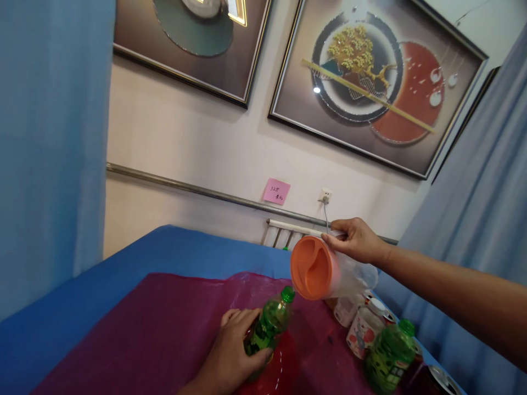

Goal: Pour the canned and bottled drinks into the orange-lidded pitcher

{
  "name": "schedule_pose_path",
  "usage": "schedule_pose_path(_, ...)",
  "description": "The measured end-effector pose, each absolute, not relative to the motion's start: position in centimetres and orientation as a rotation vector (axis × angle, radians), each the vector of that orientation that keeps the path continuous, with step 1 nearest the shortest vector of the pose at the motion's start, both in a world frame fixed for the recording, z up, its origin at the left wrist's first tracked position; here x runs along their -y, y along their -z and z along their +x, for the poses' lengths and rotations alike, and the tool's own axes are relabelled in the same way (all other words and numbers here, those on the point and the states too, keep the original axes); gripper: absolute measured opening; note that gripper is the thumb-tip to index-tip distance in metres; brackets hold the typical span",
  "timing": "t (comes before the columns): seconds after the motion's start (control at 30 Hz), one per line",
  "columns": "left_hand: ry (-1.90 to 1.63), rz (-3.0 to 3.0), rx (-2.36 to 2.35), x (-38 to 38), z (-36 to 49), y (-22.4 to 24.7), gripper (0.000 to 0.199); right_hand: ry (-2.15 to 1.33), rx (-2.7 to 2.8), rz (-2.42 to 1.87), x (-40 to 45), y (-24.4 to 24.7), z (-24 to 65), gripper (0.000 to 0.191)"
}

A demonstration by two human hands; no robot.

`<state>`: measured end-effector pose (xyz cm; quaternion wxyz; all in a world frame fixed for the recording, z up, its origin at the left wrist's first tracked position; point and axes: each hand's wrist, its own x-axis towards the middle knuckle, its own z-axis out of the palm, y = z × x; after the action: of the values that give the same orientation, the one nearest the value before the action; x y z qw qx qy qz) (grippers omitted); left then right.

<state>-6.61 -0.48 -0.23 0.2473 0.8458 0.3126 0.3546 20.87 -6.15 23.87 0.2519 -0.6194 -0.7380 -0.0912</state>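
Note:
My left hand (233,351) is wrapped around a green plastic bottle (275,321) with a printed label, which leans to the right. My right hand (358,241) grips the handle of a clear plastic pitcher (348,277), tipped on its side with its orange lid (312,267) facing left and toward me. The lid is just above and right of the bottle's green top, apart from it. Below the bottle is a red basin (280,370), partly hidden by my left hand. I cannot tell whether liquid is flowing from the pitcher.
On the right stand another green bottle (391,356), a jar with a printed label (364,329) and several cans, one an open-topped can (440,381). A magenta sheet (164,329) covers part of the blue table (177,247). Blue curtains (53,137) hang at both sides; a metal rail (197,190) crosses the wall.

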Motion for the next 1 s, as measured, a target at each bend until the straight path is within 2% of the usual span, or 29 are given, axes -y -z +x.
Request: schedule_pose_path(1.0, -0.991, 2.285, -0.836, 0.54, -6.79, -0.11, 0.048, 0.240, 2.017, -1.694, 6.54, -24.17, 20.50, 0.047)
